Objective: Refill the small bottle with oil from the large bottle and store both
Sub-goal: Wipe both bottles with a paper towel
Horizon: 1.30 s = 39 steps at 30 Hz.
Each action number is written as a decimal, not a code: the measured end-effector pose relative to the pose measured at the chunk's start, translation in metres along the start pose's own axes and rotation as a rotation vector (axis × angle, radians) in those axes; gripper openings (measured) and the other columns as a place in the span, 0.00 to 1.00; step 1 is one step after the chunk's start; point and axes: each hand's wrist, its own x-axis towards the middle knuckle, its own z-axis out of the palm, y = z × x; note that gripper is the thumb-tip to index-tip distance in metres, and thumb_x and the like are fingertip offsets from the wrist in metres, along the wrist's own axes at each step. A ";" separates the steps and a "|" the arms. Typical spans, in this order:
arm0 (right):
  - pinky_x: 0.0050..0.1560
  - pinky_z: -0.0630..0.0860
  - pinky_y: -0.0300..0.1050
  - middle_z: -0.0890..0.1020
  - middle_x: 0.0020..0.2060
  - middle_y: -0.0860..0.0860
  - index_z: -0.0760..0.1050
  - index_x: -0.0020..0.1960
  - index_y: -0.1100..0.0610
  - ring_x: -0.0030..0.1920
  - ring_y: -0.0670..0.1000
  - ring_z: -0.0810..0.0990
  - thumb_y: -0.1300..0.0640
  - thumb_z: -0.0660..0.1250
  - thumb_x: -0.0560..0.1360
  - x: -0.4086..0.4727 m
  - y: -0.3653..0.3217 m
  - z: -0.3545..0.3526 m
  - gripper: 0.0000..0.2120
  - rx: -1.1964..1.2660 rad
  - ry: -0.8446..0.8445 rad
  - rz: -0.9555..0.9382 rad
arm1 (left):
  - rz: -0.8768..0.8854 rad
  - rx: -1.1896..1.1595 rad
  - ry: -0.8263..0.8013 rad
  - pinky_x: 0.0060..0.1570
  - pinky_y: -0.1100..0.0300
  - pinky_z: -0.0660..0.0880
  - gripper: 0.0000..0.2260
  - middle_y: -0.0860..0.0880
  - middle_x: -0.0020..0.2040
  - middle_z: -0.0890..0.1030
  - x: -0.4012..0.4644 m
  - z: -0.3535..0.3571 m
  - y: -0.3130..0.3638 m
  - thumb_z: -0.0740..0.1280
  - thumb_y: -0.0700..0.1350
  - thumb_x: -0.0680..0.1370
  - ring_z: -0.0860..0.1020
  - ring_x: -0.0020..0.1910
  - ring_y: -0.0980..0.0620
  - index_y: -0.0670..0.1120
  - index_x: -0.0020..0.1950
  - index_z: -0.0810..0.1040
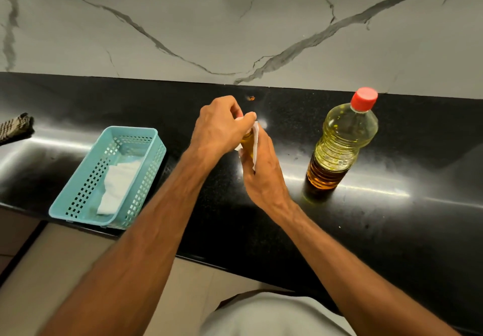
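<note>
- The right hand [264,176] is closed around the small bottle [247,143], holding it with a white tissue [255,142] above the middle of the black tabletop [392,231].
- The left hand [219,126] pinches the top of this bottle, fingers closed on it; the cap is hidden.
- To the right, well apart, the large bottle [342,142] stands upright with its red cap [363,99] on.
- To the left, a teal basket [146,168] lies at the near edge, with white paper [117,186] inside.
</note>
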 end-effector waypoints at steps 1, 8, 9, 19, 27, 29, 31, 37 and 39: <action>0.65 0.73 0.42 0.73 0.66 0.55 0.59 0.76 0.59 0.65 0.50 0.73 0.63 0.63 0.79 0.002 0.000 -0.002 0.27 0.030 0.001 -0.002 | 0.048 -0.026 -0.042 0.39 0.59 0.78 0.10 0.51 0.37 0.78 0.000 -0.003 0.000 0.67 0.54 0.76 0.78 0.37 0.54 0.48 0.46 0.76; 0.71 0.64 0.38 0.68 0.70 0.48 0.59 0.74 0.53 0.71 0.46 0.67 0.68 0.59 0.79 0.015 -0.008 -0.027 0.26 0.201 -0.136 -0.111 | 0.311 0.053 -0.376 0.32 0.63 0.76 0.09 0.52 0.45 0.79 0.008 -0.039 -0.003 0.67 0.52 0.77 0.79 0.36 0.55 0.51 0.55 0.73; 0.72 0.64 0.40 0.68 0.70 0.48 0.58 0.74 0.52 0.72 0.46 0.67 0.67 0.59 0.79 0.015 -0.007 -0.026 0.26 0.195 -0.143 -0.111 | 0.318 0.056 -0.391 0.32 0.62 0.79 0.09 0.53 0.45 0.79 0.008 -0.040 -0.002 0.67 0.51 0.77 0.80 0.35 0.54 0.52 0.55 0.73; 0.73 0.62 0.37 0.66 0.73 0.57 0.53 0.78 0.61 0.74 0.50 0.65 0.59 0.57 0.81 0.004 0.002 -0.006 0.28 0.166 -0.027 0.051 | 0.365 0.004 -0.339 0.28 0.66 0.78 0.09 0.52 0.35 0.81 0.003 -0.028 0.000 0.70 0.49 0.75 0.81 0.28 0.56 0.48 0.52 0.75; 0.64 0.56 0.20 0.63 0.72 0.47 0.51 0.79 0.61 0.67 0.26 0.58 0.61 0.56 0.83 0.000 -0.006 -0.008 0.26 0.131 -0.022 0.076 | 0.245 0.050 -0.237 0.23 0.69 0.74 0.07 0.49 0.33 0.79 0.007 -0.024 0.002 0.68 0.49 0.76 0.78 0.24 0.56 0.48 0.50 0.75; 0.70 0.55 0.26 0.60 0.76 0.52 0.51 0.79 0.61 0.74 0.37 0.58 0.60 0.55 0.83 -0.003 -0.012 -0.007 0.27 0.122 -0.013 0.064 | 0.191 0.031 -0.198 0.23 0.67 0.74 0.07 0.48 0.33 0.80 0.008 -0.022 0.002 0.68 0.49 0.75 0.79 0.25 0.56 0.48 0.49 0.75; 0.76 0.51 0.36 0.55 0.79 0.54 0.49 0.79 0.62 0.78 0.45 0.52 0.59 0.54 0.82 -0.009 -0.013 -0.002 0.28 0.092 -0.020 0.044 | 0.134 0.023 -0.145 0.23 0.67 0.75 0.07 0.48 0.34 0.81 0.010 -0.020 0.001 0.69 0.48 0.74 0.79 0.26 0.55 0.48 0.48 0.75; 0.74 0.46 0.30 0.45 0.78 0.44 0.47 0.80 0.52 0.78 0.40 0.44 0.61 0.54 0.82 -0.031 -0.012 -0.001 0.30 0.080 -0.194 0.047 | 0.016 0.029 -0.070 0.23 0.68 0.72 0.08 0.48 0.39 0.80 0.019 -0.013 -0.008 0.68 0.48 0.76 0.80 0.32 0.55 0.47 0.50 0.74; 0.75 0.55 0.36 0.59 0.77 0.47 0.59 0.77 0.51 0.77 0.43 0.56 0.58 0.54 0.84 -0.034 -0.013 -0.007 0.23 0.334 -0.194 0.286 | -0.025 0.005 -0.093 0.23 0.67 0.73 0.07 0.47 0.38 0.81 0.021 -0.007 -0.014 0.67 0.48 0.77 0.80 0.30 0.54 0.47 0.51 0.73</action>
